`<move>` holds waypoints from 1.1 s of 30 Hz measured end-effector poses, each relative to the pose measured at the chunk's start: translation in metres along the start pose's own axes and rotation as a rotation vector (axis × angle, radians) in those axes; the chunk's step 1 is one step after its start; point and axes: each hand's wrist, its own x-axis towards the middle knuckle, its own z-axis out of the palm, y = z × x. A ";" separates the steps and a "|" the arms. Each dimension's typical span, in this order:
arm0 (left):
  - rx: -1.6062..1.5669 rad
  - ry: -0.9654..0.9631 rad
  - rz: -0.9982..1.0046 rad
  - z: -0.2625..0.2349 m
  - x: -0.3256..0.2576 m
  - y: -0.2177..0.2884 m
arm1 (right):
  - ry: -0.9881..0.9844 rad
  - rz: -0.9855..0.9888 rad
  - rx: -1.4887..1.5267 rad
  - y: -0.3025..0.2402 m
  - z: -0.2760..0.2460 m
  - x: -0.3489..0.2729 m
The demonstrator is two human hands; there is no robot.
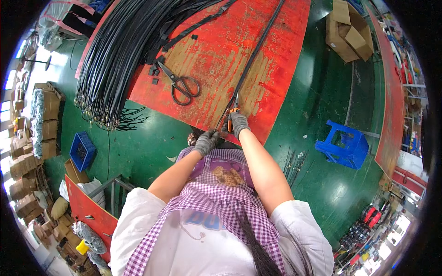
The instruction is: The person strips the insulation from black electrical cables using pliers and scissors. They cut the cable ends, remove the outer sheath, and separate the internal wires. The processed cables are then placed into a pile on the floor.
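Note:
Both my hands wear grey gloves at the near edge of a worn red tabletop. My right hand is closed around a small orange-handled hand tool, which looks like pliers or cutters. Its tip meets a long black cable that runs away across the table. Lower and to the left, my left hand grips the near end of that cable, its fingers wrapped round it. Black-handled scissors lie with blades parted, left of the cable, touched by neither hand.
A thick bundle of black cables hangs over the table's left edge. Small black offcuts lie near the scissors. On the green floor stand a blue stool, a blue crate and an opened cardboard box.

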 end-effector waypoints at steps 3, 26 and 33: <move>0.152 0.162 0.126 0.004 -0.006 -0.013 | 0.080 0.003 -0.023 0.000 0.000 0.000; 0.140 -0.051 0.270 -0.037 -0.001 -0.030 | 0.043 0.025 0.087 0.011 0.001 0.020; 0.155 -0.039 0.316 -0.039 0.003 -0.032 | 0.050 -0.028 0.082 0.015 0.003 0.031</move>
